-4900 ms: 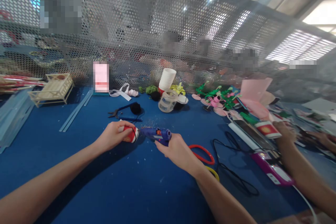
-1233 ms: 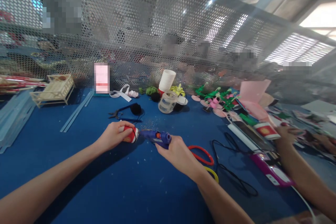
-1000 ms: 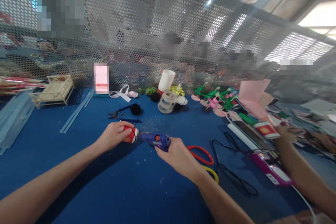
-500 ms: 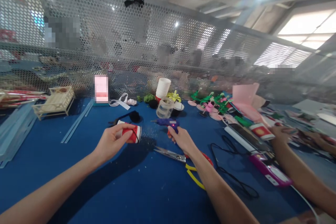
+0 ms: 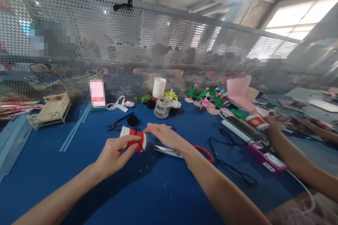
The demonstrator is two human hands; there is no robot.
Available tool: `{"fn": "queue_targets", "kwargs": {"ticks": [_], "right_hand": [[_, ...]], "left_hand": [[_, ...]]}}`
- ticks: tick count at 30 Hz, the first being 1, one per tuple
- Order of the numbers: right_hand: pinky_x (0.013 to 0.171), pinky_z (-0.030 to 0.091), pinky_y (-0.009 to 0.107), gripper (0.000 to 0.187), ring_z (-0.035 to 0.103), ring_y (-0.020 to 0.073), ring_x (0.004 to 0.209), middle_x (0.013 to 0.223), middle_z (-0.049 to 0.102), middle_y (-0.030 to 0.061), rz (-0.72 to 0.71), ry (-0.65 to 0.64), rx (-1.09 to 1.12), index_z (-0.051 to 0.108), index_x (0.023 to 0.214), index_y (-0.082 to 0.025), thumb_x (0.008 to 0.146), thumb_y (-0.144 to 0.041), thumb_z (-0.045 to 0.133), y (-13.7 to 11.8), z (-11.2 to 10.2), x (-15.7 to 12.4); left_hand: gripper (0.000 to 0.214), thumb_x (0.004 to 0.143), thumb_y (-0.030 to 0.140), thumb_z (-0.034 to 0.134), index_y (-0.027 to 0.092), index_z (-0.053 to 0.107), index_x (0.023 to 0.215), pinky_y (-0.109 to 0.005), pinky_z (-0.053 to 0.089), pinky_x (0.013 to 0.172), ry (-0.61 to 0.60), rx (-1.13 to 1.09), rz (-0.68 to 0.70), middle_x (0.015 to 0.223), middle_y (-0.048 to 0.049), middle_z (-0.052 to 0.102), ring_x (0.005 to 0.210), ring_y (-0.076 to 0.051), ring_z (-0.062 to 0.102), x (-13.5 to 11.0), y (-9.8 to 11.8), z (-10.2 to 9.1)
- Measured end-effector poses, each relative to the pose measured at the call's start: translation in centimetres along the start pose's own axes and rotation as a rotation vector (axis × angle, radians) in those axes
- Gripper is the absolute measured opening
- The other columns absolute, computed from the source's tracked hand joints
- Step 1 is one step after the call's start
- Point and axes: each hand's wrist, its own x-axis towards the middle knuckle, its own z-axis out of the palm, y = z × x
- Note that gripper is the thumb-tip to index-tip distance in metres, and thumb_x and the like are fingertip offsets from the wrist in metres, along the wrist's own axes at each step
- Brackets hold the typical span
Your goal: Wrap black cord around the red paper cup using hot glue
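Observation:
My left hand [image 5: 113,153] grips a red and white paper cup [image 5: 132,140] lying on its side, thumb and fingers around its wall. A thin black cord [image 5: 139,143] crosses the cup's red side. My right hand [image 5: 165,136] reaches in from the right with its fingers stretched out, the tips at the cup's upper edge by the cord. Whether anything fine lies between those tips is unclear. Just behind the right hand, a blue glue gun [image 5: 172,127] is mostly hidden. Scissors [image 5: 169,151] with red and yellow handles lie under my right wrist.
Behind the cup lie pliers [image 5: 114,125] and a black ball of yarn [image 5: 132,120]. Farther back stand a clear jar [image 5: 162,108] and stacked white cups [image 5: 159,87]. A purple power strip [image 5: 266,158] with black cable lies to the right, beside another person's arm [image 5: 295,158].
My right hand has let go of the glue gun, which now lies on the table, and moved left to the cup. The left hand still holds the cup. The view has shifted slightly.

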Motion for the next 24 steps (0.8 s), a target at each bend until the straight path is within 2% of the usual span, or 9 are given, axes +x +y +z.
{"fn": "queue_targets", "kwargs": {"ticks": [3,6,8,11,14,17,20,24], "right_hand": [[0.068,0.04,0.026,0.035,0.054,0.0154,0.074,0.081,0.062,0.0042,-0.12,-0.129,0.339,0.063,0.078,-0.016,0.078,-0.042,0.04,-1.6,1.3,0.9],[0.06,0.04,0.025,0.022,0.051,0.0112,0.061,0.07,0.059,0.0017,-0.114,-0.037,0.573,0.061,0.075,-0.014,0.069,-0.035,0.055,-2.1,2.2,1.7],[0.059,0.039,0.024,0.017,0.05,0.0093,0.057,0.064,0.057,-0.0001,-0.094,0.052,0.642,0.06,0.069,-0.013,0.066,-0.03,0.058,-2.2,2.3,1.8],[0.061,0.038,0.023,0.013,0.049,0.0082,0.058,0.063,0.057,-0.0009,-0.104,0.15,0.653,0.059,0.065,-0.014,0.067,-0.026,0.057,-2.4,1.7,1.6],[0.06,0.037,0.022,0.013,0.048,0.0074,0.057,0.063,0.057,-0.0009,-0.104,0.24,0.653,0.057,0.063,-0.014,0.068,-0.025,0.056,-2.4,0.9,1.4],[0.056,0.036,0.022,0.015,0.046,0.007,0.054,0.061,0.056,-0.0013,-0.118,0.287,0.644,0.054,0.061,-0.015,0.07,-0.027,0.055,-2.2,0.6,1.4],[0.054,0.035,0.021,0.017,0.045,0.0071,0.053,0.059,0.055,-0.0015,-0.159,0.315,0.579,0.054,0.06,-0.015,0.07,-0.028,0.054,-1.9,0.6,1.5],[0.052,0.034,0.021,0.019,0.044,0.0074,0.052,0.058,0.054,-0.0012,-0.193,0.341,0.484,0.053,0.06,-0.015,0.071,-0.03,0.053,-1.5,0.6,1.6]], "left_hand": [[0.021,0.074,0.021,0.047,0.016,0.062,0.088,-0.018,0.047,0.054,-0.066,-0.008,0.017,0.073,-0.0042,0.069,0.056,-0.011,0.061,0.1,0.1,-0.1],[0.021,0.074,0.021,0.047,0.015,0.061,0.088,-0.018,0.047,0.056,-0.106,-0.044,-0.017,0.071,-0.0034,0.069,0.058,-0.012,0.062,0.3,0.2,-0.4],[0.022,0.073,0.021,0.047,0.015,0.061,0.09,-0.017,0.047,0.052,-0.117,-0.087,-0.074,0.071,-0.0029,0.068,0.054,-0.011,0.06,0.5,0.3,-0.6],[0.023,0.072,0.024,0.05,0.015,0.061,0.091,-0.016,0.047,0.049,-0.081,-0.215,-0.191,0.073,-0.0025,0.068,0.053,-0.01,0.059,0.7,0.4,-0.7],[0.023,0.069,0.027,0.054,0.016,0.062,0.088,-0.02,0.05,0.059,-0.018,-0.395,-0.312,0.082,-0.0033,0.066,0.065,-0.013,0.061,1.0,0.4,-0.7],[0.024,0.066,0.03,0.058,0.015,0.062,0.085,-0.025,0.051,0.062,-0.003,-0.534,-0.438,0.079,-0.0035,0.064,0.066,-0.014,0.06,1.3,0.4,-0.6],[0.026,0.064,0.03,0.06,0.014,0.062,0.084,-0.025,0.051,0.06,-0.011,-0.58,-0.512,0.075,-0.0034,0.064,0.063,-0.013,0.059,1.4,0.4,-0.6],[0.026,0.064,0.03,0.06,0.013,0.062,0.083,-0.021,0.048,0.056,-0.019,-0.54,-0.523,0.072,-0.0026,0.063,0.06,-0.011,0.057,1.3,0.5,-0.6]]}}
